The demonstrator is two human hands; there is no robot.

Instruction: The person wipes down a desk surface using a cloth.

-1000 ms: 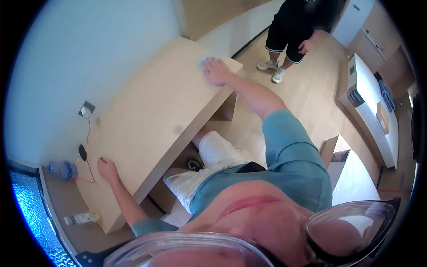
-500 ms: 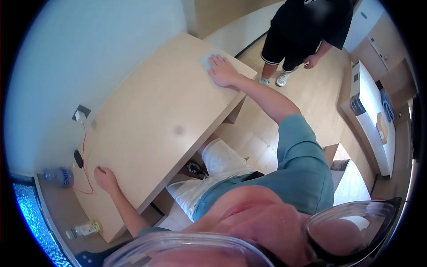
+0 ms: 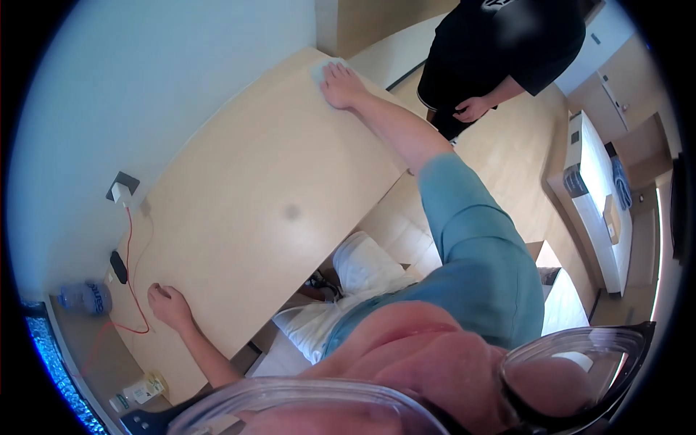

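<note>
My right hand point(image 3: 341, 87) lies flat with fingers stretched out on a pale blue-green cloth point(image 3: 317, 71) at the far corner of the wooden desk point(image 3: 239, 174). Most of the cloth is hidden beneath the palm. At the near left end, my left hand point(image 3: 171, 307) rests on the desktop, fingers loosely curved and a gap showing by the thumb. Nothing is visible in it. Close by it run a red cable point(image 3: 129, 246) and a small black block point(image 3: 118, 267).
A plastic bottle point(image 3: 85, 298) and a smaller labelled bottle point(image 3: 138, 392) lie beyond the desk's left end. A white plug point(image 3: 121, 192) sits in the wall socket. Past the far corner stands a person in black point(image 3: 500, 51). A white mattress point(image 3: 598, 196) is at right.
My right hand has slid the cloth toward the wall and the desk's far corner. My left hand stays nearly in place. The other person has shifted closer to the desk.
</note>
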